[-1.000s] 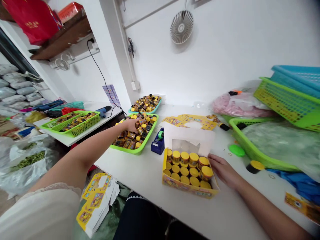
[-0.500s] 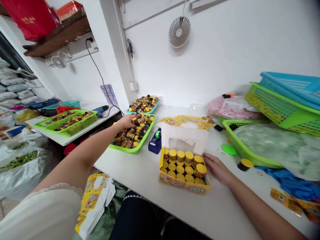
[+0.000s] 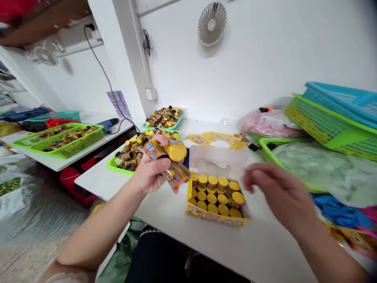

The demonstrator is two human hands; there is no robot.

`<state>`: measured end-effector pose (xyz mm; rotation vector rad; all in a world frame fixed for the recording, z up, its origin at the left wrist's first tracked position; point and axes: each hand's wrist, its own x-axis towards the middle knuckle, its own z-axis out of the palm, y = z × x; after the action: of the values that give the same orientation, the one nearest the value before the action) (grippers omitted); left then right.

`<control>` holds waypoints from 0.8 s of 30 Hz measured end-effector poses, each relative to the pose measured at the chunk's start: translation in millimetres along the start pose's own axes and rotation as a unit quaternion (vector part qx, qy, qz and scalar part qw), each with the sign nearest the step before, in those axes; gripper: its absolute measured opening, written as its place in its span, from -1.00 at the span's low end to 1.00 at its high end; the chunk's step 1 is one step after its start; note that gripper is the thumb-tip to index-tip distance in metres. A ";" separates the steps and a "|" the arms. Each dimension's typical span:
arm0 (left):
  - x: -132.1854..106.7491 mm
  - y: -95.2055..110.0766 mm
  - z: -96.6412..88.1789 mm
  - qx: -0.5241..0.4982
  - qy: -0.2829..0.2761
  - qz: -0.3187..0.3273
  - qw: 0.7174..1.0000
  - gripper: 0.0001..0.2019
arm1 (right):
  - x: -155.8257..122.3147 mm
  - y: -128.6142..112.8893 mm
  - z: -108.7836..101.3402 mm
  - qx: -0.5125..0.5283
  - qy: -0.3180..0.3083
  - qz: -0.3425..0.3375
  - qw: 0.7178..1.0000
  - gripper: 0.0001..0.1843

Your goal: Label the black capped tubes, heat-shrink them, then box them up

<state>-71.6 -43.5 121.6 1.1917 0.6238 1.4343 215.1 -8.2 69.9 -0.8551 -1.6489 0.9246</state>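
My left hand (image 3: 153, 171) is closed round a bunch of small yellow-capped jars (image 3: 172, 157), held just left of a yellow cardboard box (image 3: 216, 216). The box stands open on the white table (image 3: 265, 251) and holds rows of the same yellow-lidded jars (image 3: 213, 192). My right hand (image 3: 279, 192) hovers above the table to the right of the box, fingers spread and blurred, holding nothing. A green tray (image 3: 113, 165) heaped with loose jars lies behind my left hand.
A second tray of jars (image 3: 163, 118) sits at the back by the wall. Green and blue baskets (image 3: 332, 122) and plastic bags (image 3: 321, 169) crowd the right side. Flat yellow box blanks (image 3: 215, 138) lie behind the box. Another table at left carries green baskets (image 3: 66, 139).
My left hand has come back from the green tray with a bunch of jars toward the box. My right hand has lifted off the table beside the box.
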 end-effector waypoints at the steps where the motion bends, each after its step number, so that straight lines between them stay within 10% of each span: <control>1: -3.2 -10.2 11.6 -0.035 -0.017 -0.010 0.999 -0.48 | -2.6 -18.9 12.5 0.022 -0.092 0.019 0.995 -0.70; 4: -1.5 -37.1 29.2 -0.082 -0.043 -0.018 0.996 -0.52 | -0.7 -54.4 44.2 0.022 -0.188 0.012 0.982 -0.31; 7: 6.6 -54.4 31.2 -0.028 -0.070 0.012 0.997 -0.63 | 11.6 -59.2 54.0 -0.053 -0.132 -0.023 0.990 -0.45; 17: 4.8 -70.7 26.8 0.159 -0.038 0.063 0.985 -0.70 | 27.2 -40.8 3.4 -0.186 -0.048 -0.054 0.980 -0.66; 24: -4.3 -71.2 12.4 -0.115 0.058 -0.084 0.988 -0.71 | 24.5 -23.8 14.1 -0.450 -0.291 -0.038 0.844 -0.80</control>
<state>-32.0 -33.0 61.9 0.8601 0.6053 1.3977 193.5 0.1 98.8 -1.1642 -2.7177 0.2982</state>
